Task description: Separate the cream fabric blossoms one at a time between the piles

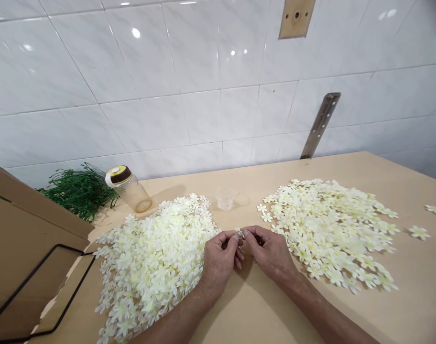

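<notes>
In the head view, the left hand and right hand meet over the table, thumbs and fingers of both pinched on a small white flower, mostly hidden by the fingertips. The flower is between two heaps: the left pile crowds the left wrist, the right pile spreads beside the right hand. A clear cup stands just beyond the fingers. Farther left are a tilted-looking bottle, green stems and a cardboard box; a metal bracket rises behind.
</notes>
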{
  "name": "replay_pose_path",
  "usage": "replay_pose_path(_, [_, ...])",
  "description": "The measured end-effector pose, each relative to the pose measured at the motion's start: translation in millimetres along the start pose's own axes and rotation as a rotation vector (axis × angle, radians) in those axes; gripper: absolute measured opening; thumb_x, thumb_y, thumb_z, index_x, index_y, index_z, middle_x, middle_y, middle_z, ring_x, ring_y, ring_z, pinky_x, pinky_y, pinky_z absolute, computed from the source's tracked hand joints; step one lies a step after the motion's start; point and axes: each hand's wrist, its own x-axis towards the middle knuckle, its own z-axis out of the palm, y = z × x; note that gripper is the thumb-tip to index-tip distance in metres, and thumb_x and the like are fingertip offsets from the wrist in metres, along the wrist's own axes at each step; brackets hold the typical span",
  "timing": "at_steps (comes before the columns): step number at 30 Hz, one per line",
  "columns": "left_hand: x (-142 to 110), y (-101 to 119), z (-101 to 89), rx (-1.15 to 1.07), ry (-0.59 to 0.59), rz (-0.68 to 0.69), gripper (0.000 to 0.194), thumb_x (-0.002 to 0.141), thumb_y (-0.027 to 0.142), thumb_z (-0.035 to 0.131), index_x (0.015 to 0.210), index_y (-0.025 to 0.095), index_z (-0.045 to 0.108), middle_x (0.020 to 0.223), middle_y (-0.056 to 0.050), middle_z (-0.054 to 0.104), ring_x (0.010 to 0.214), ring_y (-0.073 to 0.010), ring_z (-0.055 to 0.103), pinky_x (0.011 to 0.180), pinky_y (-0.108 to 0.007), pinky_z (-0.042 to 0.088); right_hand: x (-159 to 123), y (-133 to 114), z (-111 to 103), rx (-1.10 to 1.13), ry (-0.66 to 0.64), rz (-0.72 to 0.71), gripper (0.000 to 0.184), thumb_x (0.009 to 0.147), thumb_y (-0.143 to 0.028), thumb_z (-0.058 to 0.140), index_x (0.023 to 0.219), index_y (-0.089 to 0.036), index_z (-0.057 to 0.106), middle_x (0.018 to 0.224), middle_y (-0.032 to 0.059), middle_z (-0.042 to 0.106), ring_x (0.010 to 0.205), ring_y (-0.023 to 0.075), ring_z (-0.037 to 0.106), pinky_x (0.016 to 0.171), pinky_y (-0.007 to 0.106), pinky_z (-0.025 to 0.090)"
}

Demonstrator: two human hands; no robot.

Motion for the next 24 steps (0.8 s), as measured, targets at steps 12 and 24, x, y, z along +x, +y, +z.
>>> replay_pose_path(12, [-1, 1, -0.4, -0.031, 0.000, -0.001, 0.029, 0.079, 0.042, 0.063, 0.076, 0.013, 0.060, 0.049, 0.001, 0.057, 0.036, -0.0080, 0.047, 0.038, -0.018, 0.039, 5, 2, -10, 0.050, 0.069, 0.133, 0.035, 0.087, -0.049, 0.054, 0.083, -0.018, 0.069, 0.052, -0.0002, 0.059, 0.044, 0.0139, 0.052, 0.045, 0.023, 0.044])
replay_pose_path(24, [-2, 3, -0.7, -0.036, -0.018, -0.004, 0.024, 0.078, 0.037, 0.062, 0.073, 0.014, 0.059, 0.049, 0.000, 0.058, 0.037, -0.0085, 0.047, 0.038, -0.018, 0.039, 13, -3, -22, 0.169, 0.084, 0.239, 0.036, 0.083, -0.051, 0.057, 0.085, -0.017, 0.067, 0.047, -0.0031, 0.053, 0.040, 0.0122, 0.050, 0.042, 0.022, 0.046])
